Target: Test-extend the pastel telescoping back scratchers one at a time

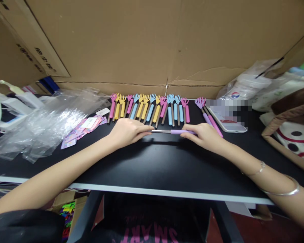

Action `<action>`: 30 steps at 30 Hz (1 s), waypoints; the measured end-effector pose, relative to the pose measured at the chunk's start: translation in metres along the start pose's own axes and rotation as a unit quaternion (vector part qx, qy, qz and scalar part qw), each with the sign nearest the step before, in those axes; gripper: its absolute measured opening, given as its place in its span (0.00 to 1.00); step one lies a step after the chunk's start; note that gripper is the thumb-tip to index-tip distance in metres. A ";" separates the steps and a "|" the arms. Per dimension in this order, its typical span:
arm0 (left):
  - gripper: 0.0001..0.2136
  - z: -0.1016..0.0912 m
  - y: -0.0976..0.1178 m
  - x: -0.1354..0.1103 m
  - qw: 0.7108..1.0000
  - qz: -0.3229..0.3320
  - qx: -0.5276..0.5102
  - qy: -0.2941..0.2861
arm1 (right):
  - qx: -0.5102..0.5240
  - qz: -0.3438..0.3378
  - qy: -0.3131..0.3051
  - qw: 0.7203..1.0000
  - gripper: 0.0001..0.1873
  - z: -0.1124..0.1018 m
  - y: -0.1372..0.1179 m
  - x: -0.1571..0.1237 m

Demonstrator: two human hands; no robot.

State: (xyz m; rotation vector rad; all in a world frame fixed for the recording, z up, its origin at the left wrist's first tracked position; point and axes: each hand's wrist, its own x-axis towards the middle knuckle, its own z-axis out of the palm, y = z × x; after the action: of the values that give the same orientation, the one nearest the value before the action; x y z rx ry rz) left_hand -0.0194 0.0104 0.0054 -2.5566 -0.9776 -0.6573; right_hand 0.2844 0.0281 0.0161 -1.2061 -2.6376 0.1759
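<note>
Between my two hands a back scratcher (pixel 176 132) with a purple handle and a metal rod is held level above the black table. My left hand (pixel 128 131) pinches its left end, and the fingers hide that end. On the purple handle, at the right, my right hand (pixel 201 135) is closed. Behind my hands several pink, yellow and blue back scratchers (pixel 148 109) lie in a row, claw ends away from me. A purple one and a pink back scratcher (pixel 214 126) lie together to the right, close to my right hand.
Clear plastic bags (pixel 43 118) and colourful cards (pixel 84 127) lie at the left, by a white device with cables (pixel 15 108). A phone (pixel 228 118), a bagged drink cup (pixel 253 86) and a patterned bag (pixel 294 138) are at the right. Cardboard (pixel 131 44) walls the back.
</note>
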 end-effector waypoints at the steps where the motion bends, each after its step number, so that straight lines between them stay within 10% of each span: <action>1: 0.14 0.001 -0.001 0.000 1.000 -0.008 -0.012 -0.007 | -0.016 -0.006 0.010 1.000 0.23 0.001 0.000 -0.001; 13: 0.14 -0.006 -0.003 0.006 0.968 -0.110 -0.165 -0.154 | -0.206 -0.069 0.136 0.967 0.29 0.000 -0.009 -0.009; 30: 0.16 0.002 0.012 0.005 0.995 -0.051 0.054 -0.069 | -0.189 -0.024 0.105 0.976 0.24 0.005 -0.015 -0.006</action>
State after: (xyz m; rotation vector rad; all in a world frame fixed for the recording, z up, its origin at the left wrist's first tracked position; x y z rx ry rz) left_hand -0.0074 0.0060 0.0049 -2.4979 -1.1635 -0.4453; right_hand 0.2761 0.0136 0.0135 -1.1862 -2.5776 -0.4582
